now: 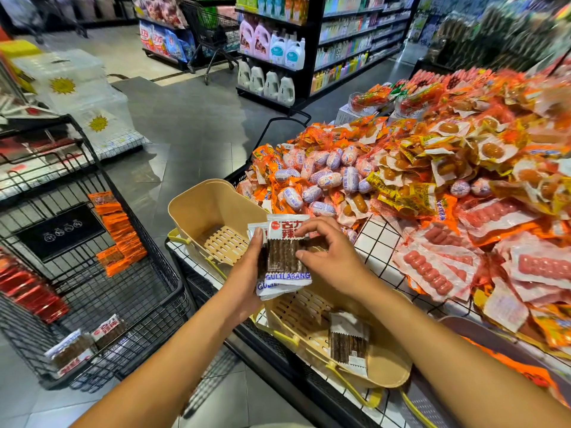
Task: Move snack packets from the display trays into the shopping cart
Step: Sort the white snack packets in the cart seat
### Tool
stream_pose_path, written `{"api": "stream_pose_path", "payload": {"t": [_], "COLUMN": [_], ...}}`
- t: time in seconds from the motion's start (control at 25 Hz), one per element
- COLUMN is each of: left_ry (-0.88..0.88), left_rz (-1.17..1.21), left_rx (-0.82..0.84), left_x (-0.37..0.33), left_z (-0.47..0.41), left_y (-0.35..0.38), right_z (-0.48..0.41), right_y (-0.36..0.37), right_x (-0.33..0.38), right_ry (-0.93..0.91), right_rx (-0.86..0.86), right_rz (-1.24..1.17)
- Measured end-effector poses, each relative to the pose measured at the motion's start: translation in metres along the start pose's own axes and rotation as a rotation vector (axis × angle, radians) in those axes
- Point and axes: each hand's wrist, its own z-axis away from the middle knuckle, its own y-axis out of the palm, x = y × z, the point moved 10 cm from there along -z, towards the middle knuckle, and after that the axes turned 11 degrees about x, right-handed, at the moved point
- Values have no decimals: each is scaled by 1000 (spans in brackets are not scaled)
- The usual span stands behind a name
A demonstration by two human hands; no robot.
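- Beige trays (200,205) sit at the edge of a heaped snack counter (432,168); one loose packet (349,341) lies in the nearer tray.
- Left hand (247,273) grips a stack of snack packets (285,254) above the trays.
- Right hand (327,257) pinches the top packet's right edge.
- Shopping cart (154,273) stands left, similar packets on its floor.

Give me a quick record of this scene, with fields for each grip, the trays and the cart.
left grip: holds a stack of Gulilabang packets
right grip: pinches the stack's front packet
near tray: one lone packet lies inside
far tray: no packets seen
shopping cart: left of the trays, matching packets on its floor
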Motion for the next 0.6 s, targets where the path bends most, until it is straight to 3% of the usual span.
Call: {"api": "stream_pose_path", "payload": {"t": [0.24, 0.36, 0.4, 0.52, 0.6], "left_ry": [44, 56, 56, 67, 70], "left_rz": [-133, -108, -102, -116, -117], "left_rx": [-22, -49, -60, -73, -82], "left_x": [-1, 0, 0, 0, -1], "left_z": [2, 3, 3, 3, 2], "left_y": [-4, -5, -6, -6, -6], "right_z": [2, 13, 19, 53, 77], "right_y": [0, -16, -14, 22, 37], "right_x": [-1, -33, -52, -116, -144], "right_ry": [-19, 73, 138, 253, 288], "right_rx": [-41, -36, 67, 640, 862], "right_rz": [220, 362, 451, 865, 1036]}}
